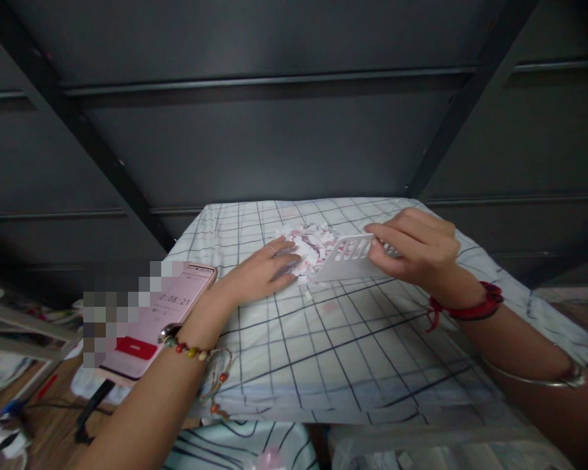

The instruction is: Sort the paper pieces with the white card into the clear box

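Observation:
A pile of torn paper scraps [313, 245], white with bits of pink and red, lies on the checked tablecloth. My left hand [269, 264] rests at the left side of the pile, palm down, its fingers stretched out and apart against the scraps. At the right, my right hand [416, 248] pinches the upper edge of a white slotted plastic basket [345, 269] between thumb and fingers. The basket's slotted wall faces me, close against the scraps; how much paper is inside it is hidden. A few small scraps [308, 296] lie in front of the pile.
A phone [171, 307] with a running timer is on a holder left of my left forearm. Dark panels [255, 137] stand behind the table. Below its front edge are a striped container [245, 437] and a translucent bin [421, 444]. Cables [53, 406] lie on the floor at left.

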The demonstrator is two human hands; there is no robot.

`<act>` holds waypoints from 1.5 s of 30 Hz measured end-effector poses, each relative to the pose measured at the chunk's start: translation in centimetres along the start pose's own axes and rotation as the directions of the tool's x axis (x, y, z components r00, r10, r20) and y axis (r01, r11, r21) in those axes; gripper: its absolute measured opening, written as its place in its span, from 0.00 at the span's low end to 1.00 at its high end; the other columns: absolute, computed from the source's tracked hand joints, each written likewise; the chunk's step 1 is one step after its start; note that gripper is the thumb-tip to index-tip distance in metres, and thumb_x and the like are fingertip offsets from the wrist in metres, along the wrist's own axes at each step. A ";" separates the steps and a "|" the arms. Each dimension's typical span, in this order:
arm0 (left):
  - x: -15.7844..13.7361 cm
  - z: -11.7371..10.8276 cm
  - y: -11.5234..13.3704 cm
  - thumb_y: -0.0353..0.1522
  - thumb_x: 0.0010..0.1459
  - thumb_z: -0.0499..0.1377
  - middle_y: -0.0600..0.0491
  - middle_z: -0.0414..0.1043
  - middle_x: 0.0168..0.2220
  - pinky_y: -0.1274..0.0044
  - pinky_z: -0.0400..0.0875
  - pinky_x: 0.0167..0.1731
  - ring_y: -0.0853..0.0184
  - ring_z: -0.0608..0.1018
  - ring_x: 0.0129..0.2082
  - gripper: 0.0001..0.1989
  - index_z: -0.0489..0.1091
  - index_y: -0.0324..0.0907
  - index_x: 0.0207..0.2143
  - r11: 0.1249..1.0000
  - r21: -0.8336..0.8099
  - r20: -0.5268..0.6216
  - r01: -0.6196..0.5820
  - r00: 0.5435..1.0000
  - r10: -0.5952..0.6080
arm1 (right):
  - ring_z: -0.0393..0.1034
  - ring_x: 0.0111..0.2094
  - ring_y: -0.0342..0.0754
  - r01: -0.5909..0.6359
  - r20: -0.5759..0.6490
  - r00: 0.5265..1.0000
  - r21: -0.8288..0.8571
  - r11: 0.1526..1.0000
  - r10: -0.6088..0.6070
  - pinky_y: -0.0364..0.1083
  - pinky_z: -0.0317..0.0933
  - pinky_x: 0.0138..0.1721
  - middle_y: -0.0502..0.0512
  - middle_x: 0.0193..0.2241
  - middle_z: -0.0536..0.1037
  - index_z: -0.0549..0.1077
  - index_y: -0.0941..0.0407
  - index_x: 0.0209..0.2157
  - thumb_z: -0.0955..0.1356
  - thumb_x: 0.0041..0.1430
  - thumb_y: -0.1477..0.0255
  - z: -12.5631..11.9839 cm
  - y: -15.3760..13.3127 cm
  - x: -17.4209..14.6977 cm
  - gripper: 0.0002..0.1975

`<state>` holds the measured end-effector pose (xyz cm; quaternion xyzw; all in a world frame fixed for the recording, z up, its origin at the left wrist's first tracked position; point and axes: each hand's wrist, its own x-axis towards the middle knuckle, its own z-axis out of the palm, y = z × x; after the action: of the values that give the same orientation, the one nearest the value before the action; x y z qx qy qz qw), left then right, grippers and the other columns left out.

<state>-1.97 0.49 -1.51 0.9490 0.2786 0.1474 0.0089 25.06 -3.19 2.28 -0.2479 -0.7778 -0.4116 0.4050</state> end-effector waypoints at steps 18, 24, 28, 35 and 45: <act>0.1 -0.2 0.0 0.33 0.63 0.50 0.44 0.60 0.57 0.64 0.52 0.59 0.60 0.58 0.60 0.15 0.65 0.37 0.51 1.000 0.012 -0.019 -0.018 1.000 0.018 | 0.63 0.22 0.42 0.024 0.058 0.998 0.096 0.995 -0.030 0.43 0.56 0.23 0.46 0.20 0.71 0.68 0.54 0.36 0.65 0.51 0.76 -0.3 -1.2 0.2 0.09; 0.0 -0.1 -0.2 0.32 0.63 0.51 0.45 0.61 0.57 0.64 0.53 0.58 0.61 0.60 0.59 0.14 0.65 0.39 0.50 1.000 0.008 -0.015 -0.014 1.000 0.014 | 0.62 0.22 0.42 0.048 0.078 0.995 0.150 0.988 -0.060 0.43 0.54 0.23 0.46 0.20 0.70 0.68 0.53 0.36 0.65 0.53 0.73 -0.7 -1.1 0.4 0.06; 0.1 0.1 -0.2 0.32 0.63 0.51 0.45 0.61 0.57 0.64 0.54 0.58 0.61 0.60 0.59 0.14 0.66 0.39 0.50 1.000 -0.002 -0.016 -0.020 1.000 0.020 | 0.61 0.23 0.42 0.042 0.059 0.997 0.151 0.988 -0.052 0.44 0.54 0.23 0.46 0.21 0.71 0.68 0.54 0.36 0.65 0.53 0.73 -0.8 -1.1 0.4 0.07; 0.2 -0.1 0.1 0.31 0.62 0.51 0.44 0.61 0.56 0.64 0.54 0.58 0.60 0.61 0.58 0.14 0.67 0.38 0.49 1.000 0.001 -0.002 -0.004 1.000 0.004 | 0.62 0.22 0.42 0.052 0.045 0.997 0.153 0.987 -0.060 0.43 0.57 0.24 0.47 0.21 0.71 0.68 0.54 0.36 0.65 0.51 0.75 -0.8 -1.0 0.5 0.08; 0.2 -0.2 0.2 0.31 0.62 0.51 0.44 0.62 0.56 0.65 0.55 0.58 0.59 0.61 0.58 0.14 0.67 0.37 0.49 1.000 -0.003 0.010 0.003 1.000 -0.003 | 0.61 0.21 0.42 0.024 0.029 0.999 0.118 0.993 -0.028 0.43 0.55 0.21 0.47 0.17 0.68 0.69 0.54 0.28 0.65 0.48 0.77 -1.2 -0.2 0.5 0.04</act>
<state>-1.77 0.39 -1.26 0.9493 0.2797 0.1431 0.0121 25.20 -4.26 3.03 -0.2196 -0.8101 -0.3663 0.4016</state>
